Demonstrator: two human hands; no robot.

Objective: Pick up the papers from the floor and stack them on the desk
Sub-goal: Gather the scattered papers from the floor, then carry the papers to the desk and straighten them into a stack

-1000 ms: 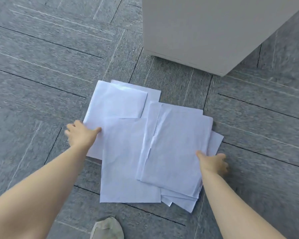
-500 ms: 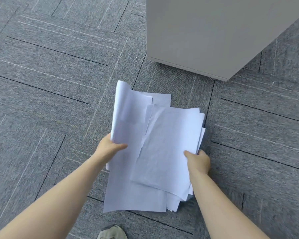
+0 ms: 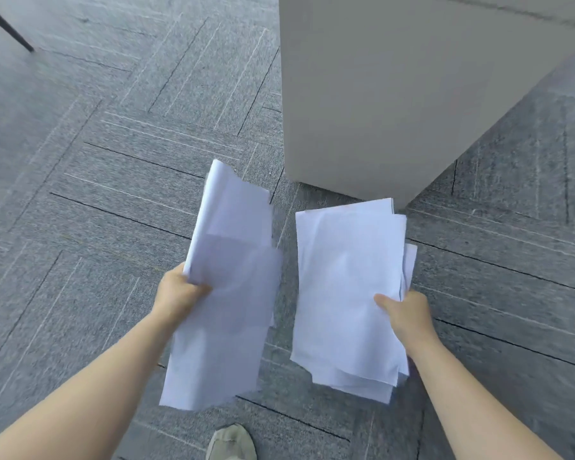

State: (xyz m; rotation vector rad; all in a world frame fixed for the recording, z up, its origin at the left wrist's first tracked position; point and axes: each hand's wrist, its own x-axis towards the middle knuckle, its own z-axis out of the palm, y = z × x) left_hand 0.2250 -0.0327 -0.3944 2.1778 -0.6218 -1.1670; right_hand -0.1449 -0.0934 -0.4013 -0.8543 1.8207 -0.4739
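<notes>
Above the carpet (image 3: 113,194), hands grip papers — left (image 3: 176,295), right (image 3: 405,313).

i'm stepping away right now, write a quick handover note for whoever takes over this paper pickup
Left hand: closed on the left bundle of papers, gripping its left edge.
Right hand: closed on the right bundle of papers, thumb on top.
Both bundles are held apart from each other above the grey carpet; no loose sheets show on the floor.
Done: papers picked up.
Left: merge the two bundles and stack them on the desk; its top is not in view, only a grey cabinet ahead.
</notes>
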